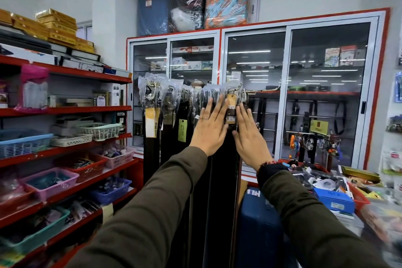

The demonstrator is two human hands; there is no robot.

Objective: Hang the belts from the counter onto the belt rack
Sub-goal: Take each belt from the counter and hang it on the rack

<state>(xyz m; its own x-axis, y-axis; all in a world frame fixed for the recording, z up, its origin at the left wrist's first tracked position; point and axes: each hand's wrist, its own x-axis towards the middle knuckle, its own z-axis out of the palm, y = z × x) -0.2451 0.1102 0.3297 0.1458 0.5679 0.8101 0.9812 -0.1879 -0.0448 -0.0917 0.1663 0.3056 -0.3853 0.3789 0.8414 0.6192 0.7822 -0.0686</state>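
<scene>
Several dark belts (152, 148) in clear plastic sleeves hang side by side from the belt rack (250, 92) in front of the glass cabinet, their buckles bunched at the top. My left hand (210, 127) lies flat with fingers spread against the hanging belts, a ring on one finger. My right hand (250, 137) is flat too, pressing on the right side of the same bunch just below a belt with an orange tag (230, 102). Neither hand grips anything. The counter (374, 204) is at the right, cluttered with goods.
Red shelves (65, 111) with baskets and boxes fill the left side. A glass-door cabinet (287, 93) stands behind the rack. A blue suitcase (256, 224) sits below my right arm, beside the counter. Wrapped suitcases sit on top of the cabinet.
</scene>
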